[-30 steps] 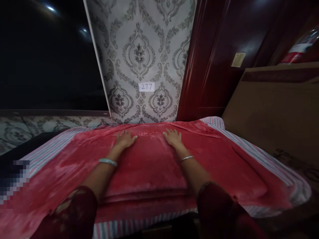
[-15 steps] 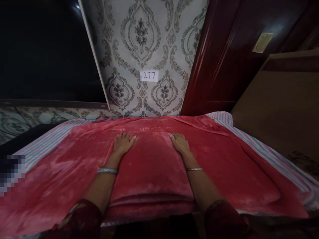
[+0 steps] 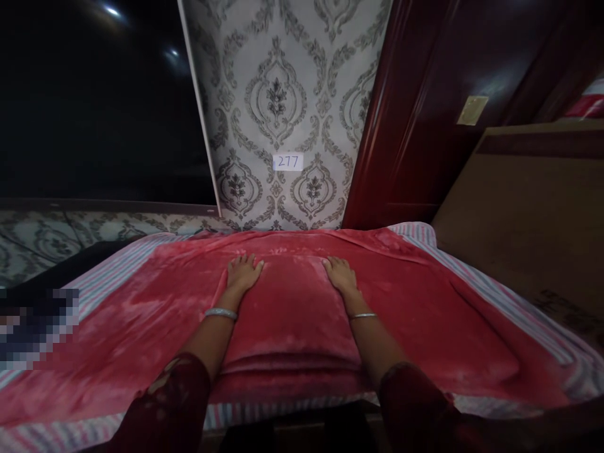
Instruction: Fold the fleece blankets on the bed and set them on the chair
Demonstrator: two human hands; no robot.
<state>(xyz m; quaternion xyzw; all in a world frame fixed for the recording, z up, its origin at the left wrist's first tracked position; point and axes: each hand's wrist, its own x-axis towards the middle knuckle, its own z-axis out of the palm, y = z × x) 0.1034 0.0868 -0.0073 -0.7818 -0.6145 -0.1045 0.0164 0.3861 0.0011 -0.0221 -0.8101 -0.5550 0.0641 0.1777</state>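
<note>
A red plush blanket [image 3: 292,308] lies folded in layers in the middle, its stacked edges facing me. More red plush fabric spreads flat beneath it and out to both sides. On the far left corner of the folded part rests my left hand [image 3: 244,274], palm down with fingers stretched out. My right hand [image 3: 340,275] lies flat in the same way on the far right corner. Neither hand grips the fabric. Each wrist wears a bangle.
A striped cloth [image 3: 113,270] covers the surface under the red fabric. Behind stand a patterned wall with a "277" label [image 3: 288,162], a dark screen [image 3: 104,113] at left and a dark red wooden panel [image 3: 410,113]. A cardboard box [image 3: 523,207] stands at right.
The view has tilted up and turned slightly left, so everything sits a little differently in the picture. Both hands stay flat on the folded blanket at the same corners.
</note>
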